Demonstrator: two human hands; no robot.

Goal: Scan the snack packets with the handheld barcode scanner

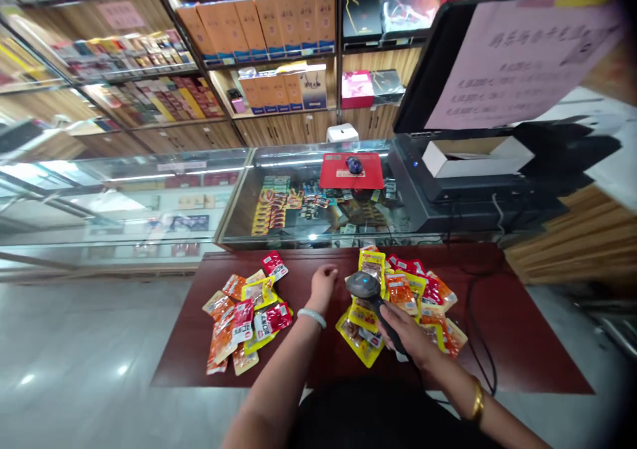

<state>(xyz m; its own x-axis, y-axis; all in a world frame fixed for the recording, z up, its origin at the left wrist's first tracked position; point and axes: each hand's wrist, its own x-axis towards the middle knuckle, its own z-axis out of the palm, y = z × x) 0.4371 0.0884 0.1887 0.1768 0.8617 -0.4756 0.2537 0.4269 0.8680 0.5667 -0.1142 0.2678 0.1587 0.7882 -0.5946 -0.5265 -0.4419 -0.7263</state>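
My right hand grips a black handheld barcode scanner, its head pointing away from me over a heap of snack packets in yellow, red and orange. My left hand rests on the dark red table between the two heaps, fingers curled with nothing in them that I can see. A second heap of snack packets lies to the left of it. A pale bangle circles my left wrist and a gold one my right.
A glass display counter runs behind the table, with a red mat and a mouse on it. A black monitor with a pink paper notice stands at the right. A black cable trails across the table. Shelves of boxed goods line the back wall.
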